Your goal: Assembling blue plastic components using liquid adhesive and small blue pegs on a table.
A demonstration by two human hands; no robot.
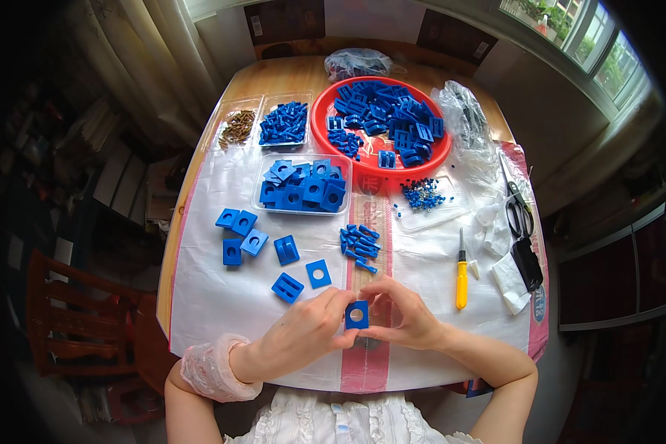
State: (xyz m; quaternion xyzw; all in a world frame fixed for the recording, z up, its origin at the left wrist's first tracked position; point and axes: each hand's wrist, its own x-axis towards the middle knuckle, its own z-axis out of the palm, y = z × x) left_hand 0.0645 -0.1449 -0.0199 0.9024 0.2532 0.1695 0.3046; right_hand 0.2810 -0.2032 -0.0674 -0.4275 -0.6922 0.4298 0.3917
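Near the table's front, a small blue square plastic piece with a round hole (362,325) is pinched between both hands. My left hand (303,325) grips its left side, and my right hand (401,317) holds its right edge with thumb and fingers. Just beyond my left hand lies a thin blue square plate with a round hole (311,268). Two slotted blue parts (287,288) lie to its left. Several more holed blue squares (231,252) are grouped farther left. Past my fingers is a pile of small slim blue pieces (360,244).
Beyond stand a clear box of holed blue squares (303,210), trays of small blue parts (283,123) and brass-coloured pins (237,128), and a red basin (320,148) of blue parts. Tiny beads (422,194), a yellow screwdriver (462,285) and black-handled scissors (520,217) lie right.
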